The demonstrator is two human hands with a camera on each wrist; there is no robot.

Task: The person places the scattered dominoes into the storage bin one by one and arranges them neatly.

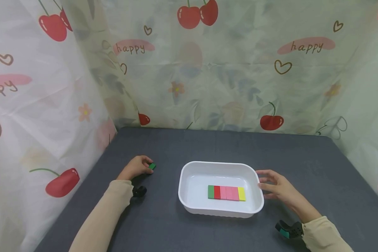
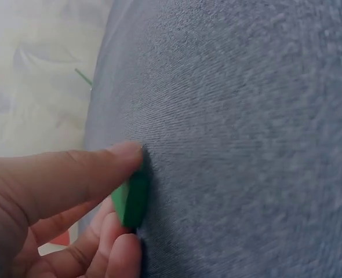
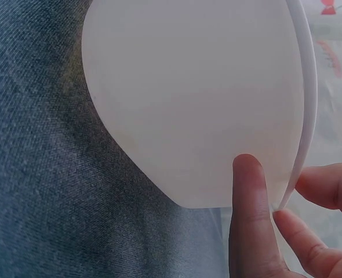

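Observation:
My left hand [image 1: 139,165] is left of the white tub, low over the table. It pinches a small green block [image 1: 152,166] between thumb and fingers. In the left wrist view, the green block [image 2: 133,200] stands tilted close to the grey cloth. At the tub's right end is my right hand [image 1: 278,187], its fingers fairly straight and touching the rim. The right wrist view shows one finger along the outer wall of the white tub [image 3: 194,104] and other fingertips at its rim. Inside the tub lies a row of coloured blocks [image 1: 229,193]: green, red, pink and yellow.
A dark grey cloth [image 1: 163,143] covers the table. Curtains [image 1: 214,77] printed with cherries stand behind the table and along both sides. Black bands are on the left wrist [image 1: 140,191] and the right wrist [image 1: 289,230].

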